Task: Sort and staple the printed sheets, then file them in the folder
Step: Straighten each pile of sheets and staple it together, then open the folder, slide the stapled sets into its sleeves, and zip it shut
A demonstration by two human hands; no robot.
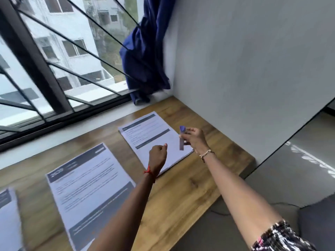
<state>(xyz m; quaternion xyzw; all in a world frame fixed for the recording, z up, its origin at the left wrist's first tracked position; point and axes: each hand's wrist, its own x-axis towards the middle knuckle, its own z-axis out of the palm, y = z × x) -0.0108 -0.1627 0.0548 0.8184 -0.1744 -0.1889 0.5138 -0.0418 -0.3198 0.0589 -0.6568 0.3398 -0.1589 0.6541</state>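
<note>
A wide barred window [54, 51] and a plain grey wall [244, 69] meet at a corner, above a wooden desk [181, 192]. A dark blue curtain [145, 57] hangs bunched in that corner. Three stacks of printed sheets lie apart on the desk: the near stack [87, 192] in the middle, the far stack [150, 140] towards the wall, and a third stack [7, 220] cut off at the left edge. Above the far stack, the left hand [157, 155] is curled into a fist and holds nothing, while the right hand [194, 140] pinches a small stapler [182, 140] – blurred, blue-tipped, raised off the paper.
</note>
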